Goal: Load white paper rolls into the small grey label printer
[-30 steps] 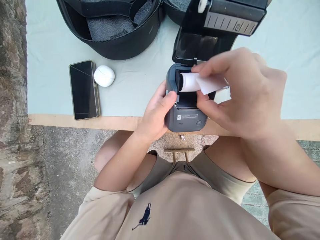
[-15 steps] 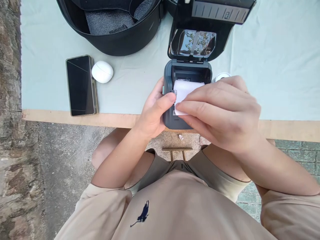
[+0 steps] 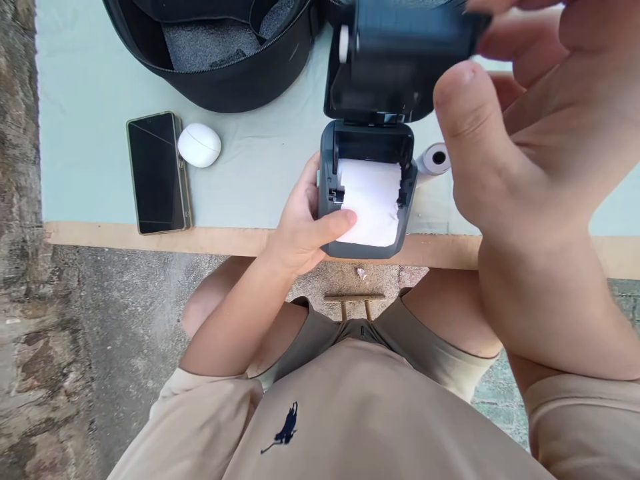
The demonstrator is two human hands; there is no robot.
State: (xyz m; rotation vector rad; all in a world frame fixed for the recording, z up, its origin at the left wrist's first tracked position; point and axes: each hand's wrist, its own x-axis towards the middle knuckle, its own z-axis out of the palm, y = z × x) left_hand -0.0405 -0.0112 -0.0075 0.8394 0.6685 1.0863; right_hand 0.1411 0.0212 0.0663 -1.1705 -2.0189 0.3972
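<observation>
A small dark grey printer (image 3: 327, 167) sits at the table's near edge with its lid (image 3: 400, 60) raised. A strip of white paper (image 3: 373, 200) lies drawn out over its front. My left hand (image 3: 305, 227) grips the printer's left side, thumb pressing on the paper. My right hand (image 3: 530, 133) is lifted close to the camera, its fingers curled over the top edge of the lid. A second white paper roll (image 3: 433, 160) lies on the table just right of the printer.
A black phone (image 3: 157, 173) and a white oval case (image 3: 199, 145) lie left of the printer on the pale green table cover (image 3: 90, 133). An open black carry bag (image 3: 235, 53) with grey foam stands behind. The wooden table edge (image 3: 150, 239) runs across below.
The paper roll went from my right hand into the printer and its end was drawn forward. My right hand then left the paper and rose to the lid.
</observation>
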